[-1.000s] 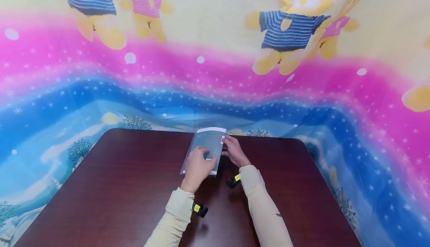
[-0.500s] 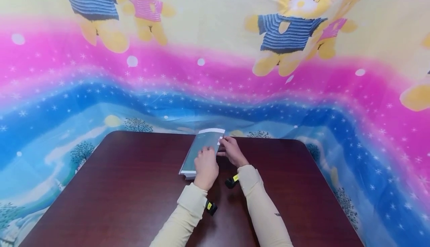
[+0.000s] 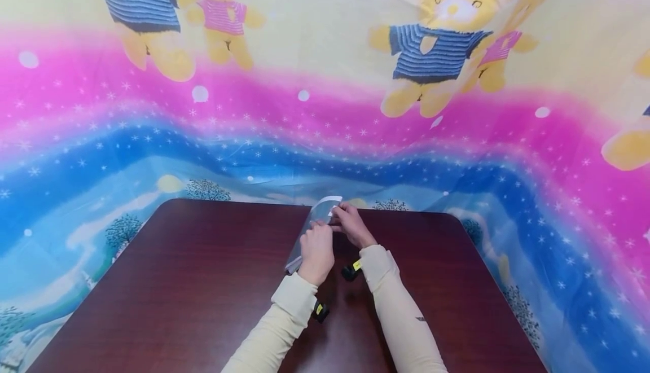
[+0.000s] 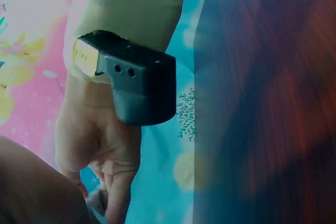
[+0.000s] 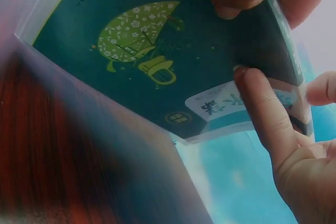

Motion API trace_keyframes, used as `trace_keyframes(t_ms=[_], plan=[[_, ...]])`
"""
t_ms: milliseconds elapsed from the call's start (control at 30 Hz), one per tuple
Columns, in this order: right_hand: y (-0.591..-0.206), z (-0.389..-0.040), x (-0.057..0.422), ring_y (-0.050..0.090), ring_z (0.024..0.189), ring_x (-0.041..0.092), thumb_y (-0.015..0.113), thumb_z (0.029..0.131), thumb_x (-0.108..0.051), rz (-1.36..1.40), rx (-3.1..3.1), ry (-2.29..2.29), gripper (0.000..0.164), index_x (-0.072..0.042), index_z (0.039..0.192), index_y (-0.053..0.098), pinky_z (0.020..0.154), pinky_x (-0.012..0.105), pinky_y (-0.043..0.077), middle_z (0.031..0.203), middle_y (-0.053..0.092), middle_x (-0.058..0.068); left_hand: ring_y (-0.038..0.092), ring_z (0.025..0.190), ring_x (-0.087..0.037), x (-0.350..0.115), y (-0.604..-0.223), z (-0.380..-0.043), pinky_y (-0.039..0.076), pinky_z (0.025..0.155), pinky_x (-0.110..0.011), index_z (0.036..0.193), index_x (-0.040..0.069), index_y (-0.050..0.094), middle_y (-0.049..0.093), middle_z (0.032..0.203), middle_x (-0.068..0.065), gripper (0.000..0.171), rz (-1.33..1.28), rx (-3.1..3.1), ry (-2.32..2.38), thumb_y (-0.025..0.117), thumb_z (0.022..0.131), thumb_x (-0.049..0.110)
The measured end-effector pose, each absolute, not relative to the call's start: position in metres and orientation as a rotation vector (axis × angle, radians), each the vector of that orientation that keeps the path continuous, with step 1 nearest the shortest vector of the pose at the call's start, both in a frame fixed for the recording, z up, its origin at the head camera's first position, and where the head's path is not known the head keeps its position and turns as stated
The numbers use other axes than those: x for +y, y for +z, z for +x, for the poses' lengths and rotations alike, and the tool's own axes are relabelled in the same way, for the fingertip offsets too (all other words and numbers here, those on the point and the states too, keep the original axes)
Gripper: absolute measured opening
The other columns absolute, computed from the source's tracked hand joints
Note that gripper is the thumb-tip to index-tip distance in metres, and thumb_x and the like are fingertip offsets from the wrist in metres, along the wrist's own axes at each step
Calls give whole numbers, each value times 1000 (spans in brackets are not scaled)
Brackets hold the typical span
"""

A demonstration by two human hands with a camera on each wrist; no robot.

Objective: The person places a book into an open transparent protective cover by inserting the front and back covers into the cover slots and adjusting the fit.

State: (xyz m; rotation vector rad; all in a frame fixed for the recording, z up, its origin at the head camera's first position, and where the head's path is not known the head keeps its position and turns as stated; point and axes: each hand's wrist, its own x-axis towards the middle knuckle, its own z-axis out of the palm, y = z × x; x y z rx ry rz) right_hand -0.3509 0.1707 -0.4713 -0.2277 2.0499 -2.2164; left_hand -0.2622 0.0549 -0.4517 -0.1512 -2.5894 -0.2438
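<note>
A book (image 3: 316,215) with a green cover is held up over the far part of the table, seen narrow and tilted in the head view. Its cover, in the right wrist view, carries a leafy green drawing (image 5: 139,32) and has a clear plastic margin (image 5: 39,17). My left hand (image 3: 317,251) grips the near right edge of the book, its fingertips mostly hidden in the head view. Higher along that edge, my right hand (image 3: 351,226) holds the book, one finger (image 5: 262,106) lying across the cover and the thumb at the edge.
The dark red-brown wooden table (image 3: 193,282) has rounded far corners. Behind it hangs a cloth (image 3: 325,108) printed with bears and snowflakes. Each wrist wears a black camera, such as the left one (image 4: 142,82).
My left hand has moved from over the book's face, fingers spread, to its right edge. The book has turned and tilted, showing a narrower face. My right hand has stayed nearly in place.
</note>
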Motion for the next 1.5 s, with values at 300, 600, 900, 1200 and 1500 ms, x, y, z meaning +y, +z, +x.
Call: trace_keyframes(t_ms=[300, 600, 900, 1200, 1500], plan=[[-474, -349, 180, 68, 117, 28, 43, 110, -19, -440, 2017, -2115, 45, 7, 147, 44, 106, 57, 47, 137, 59, 30, 71, 68, -38, 37, -443, -268, 59, 56, -45, 97, -6, 61, 66, 77, -19, 22, -224, -2589, -608, 76, 83, 2], [-491, -346, 190, 51, 136, 43, 51, 108, -14, -456, 2070, -2014, 46, 2, 150, 44, 110, 59, 41, 148, 50, 27, 73, 80, -40, 21, -435, -268, 61, 62, -48, 117, -8, 58, 70, 99, -26, 31, -204, -2586, -987, 68, 88, -6], [-506, -343, 192, 50, 137, 43, 55, 105, -11, -252, 2145, -1983, 56, 1, 156, 34, 105, 56, 49, 155, 42, 27, 71, 104, -39, 3, -432, -271, 61, 80, -53, 144, -4, 44, 67, 124, -28, 55, -213, -2500, -1371, 61, 92, -10], [-518, -335, 185, 56, 131, 42, 44, 109, -42, -164, 2093, -1900, 64, 2, 155, 34, 105, 56, 50, 143, 53, 26, 71, 95, -40, -9, -433, -268, 58, 80, -54, 139, -7, 48, 69, 112, -28, 41, -277, -2419, -1340, 52, 98, -6], [-521, -333, 186, 71, 96, 20, 53, 107, -27, -248, 2100, -2074, 44, 2, 140, 52, 81, 41, 62, 116, 71, 16, 66, 106, -41, -24, -443, -279, 55, 89, -55, 142, -7, 46, 65, 122, -29, 41, -221, -2402, -1478, 49, 102, 1]])
